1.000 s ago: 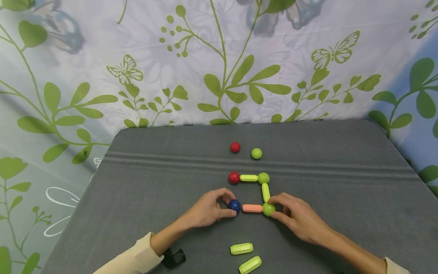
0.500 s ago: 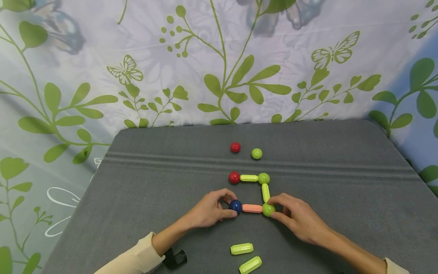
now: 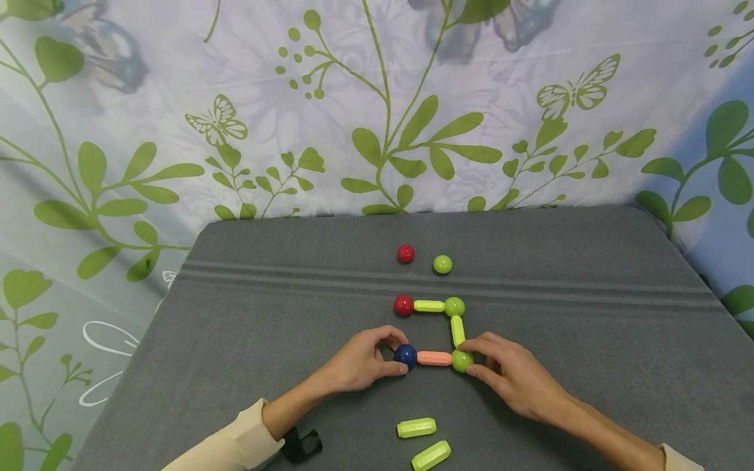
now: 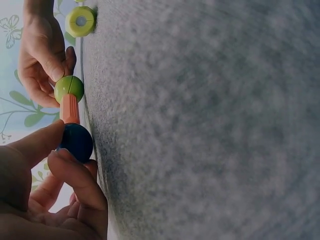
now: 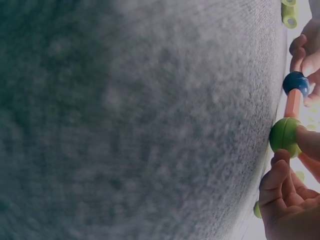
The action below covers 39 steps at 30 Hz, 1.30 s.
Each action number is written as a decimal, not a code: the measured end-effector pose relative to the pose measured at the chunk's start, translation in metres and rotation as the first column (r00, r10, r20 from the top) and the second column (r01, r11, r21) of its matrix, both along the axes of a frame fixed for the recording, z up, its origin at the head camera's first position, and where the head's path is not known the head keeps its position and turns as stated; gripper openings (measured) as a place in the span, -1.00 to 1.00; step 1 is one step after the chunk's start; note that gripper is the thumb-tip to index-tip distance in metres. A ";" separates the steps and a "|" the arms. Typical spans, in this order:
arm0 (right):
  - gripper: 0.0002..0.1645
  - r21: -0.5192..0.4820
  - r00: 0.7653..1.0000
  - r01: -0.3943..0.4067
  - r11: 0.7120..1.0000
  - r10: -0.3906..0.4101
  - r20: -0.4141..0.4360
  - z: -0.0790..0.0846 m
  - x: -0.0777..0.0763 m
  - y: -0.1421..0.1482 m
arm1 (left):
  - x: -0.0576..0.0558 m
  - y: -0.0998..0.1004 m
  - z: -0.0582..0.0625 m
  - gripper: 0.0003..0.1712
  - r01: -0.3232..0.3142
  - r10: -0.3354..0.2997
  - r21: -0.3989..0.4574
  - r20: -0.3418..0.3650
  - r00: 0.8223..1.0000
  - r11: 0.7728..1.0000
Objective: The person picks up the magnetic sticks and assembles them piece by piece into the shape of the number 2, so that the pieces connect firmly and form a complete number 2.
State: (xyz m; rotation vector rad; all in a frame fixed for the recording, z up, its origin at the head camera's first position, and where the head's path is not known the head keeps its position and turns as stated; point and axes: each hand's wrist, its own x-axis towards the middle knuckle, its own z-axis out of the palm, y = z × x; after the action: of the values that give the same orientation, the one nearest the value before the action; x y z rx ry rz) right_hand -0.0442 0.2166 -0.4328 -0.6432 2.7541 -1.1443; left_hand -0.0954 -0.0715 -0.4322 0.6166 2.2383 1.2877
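Observation:
My left hand pinches a dark blue ball between thumb and fingers. That ball touches the left end of a ribbed salmon-pink stick. At the stick's other end is a green ball, which my right hand holds between thumb and fingers. From this green ball a yellow-green stick runs back to a second green ball. Another yellow-green stick joins that one to a red ball. The left wrist view shows the blue ball against the pink stick.
Farther back lie a loose red ball and a loose green ball. Two loose yellow-green sticks, one upper and one lower, lie nearer. A black object sits by the left sleeve. Grey cloth covers the table.
My left hand has shifted slightly right with the blue ball, closing the small gap to the pink stick. The right hand stays on the green ball.

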 end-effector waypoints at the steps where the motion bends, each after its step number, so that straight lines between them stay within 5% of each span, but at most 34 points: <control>1: -0.63 0.001 1.000 0.000 1.000 0.000 0.002 0.000 0.000 0.000 | 0.000 0.000 0.000 -0.63 0.001 -0.001 -0.002 -0.005 1.000 1.000; 13: -0.67 -0.005 1.000 0.003 1.000 -0.003 0.004 0.003 0.000 -0.001 | 0.007 -0.011 -0.001 -0.70 -0.040 0.041 0.041 -0.038 0.998 0.998; 18: -0.67 -0.009 1.000 0.008 1.000 -0.008 -0.013 0.002 0.000 -0.001 | 0.019 -0.014 0.000 -0.78 0.074 -0.075 0.086 0.003 0.997 0.994; 24: -0.66 -0.001 1.000 0.009 1.000 -0.009 -0.012 0.000 0.000 -0.001 | 0.038 -0.008 0.000 -0.80 0.225 -0.231 0.106 0.048 0.972 0.969; 39: -0.67 0.005 1.000 0.013 1.000 -0.013 0.019 0.004 0.000 0.000 | 0.045 0.000 -0.003 -0.76 0.287 -0.290 0.084 0.032 0.956 0.954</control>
State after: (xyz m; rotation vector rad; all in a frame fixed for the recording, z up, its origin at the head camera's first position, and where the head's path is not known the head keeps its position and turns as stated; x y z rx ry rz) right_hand -0.0444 0.2161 -0.4290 -0.6115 2.7481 -1.1398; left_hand -0.0502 -0.0713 -0.4353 0.8983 1.9803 1.2302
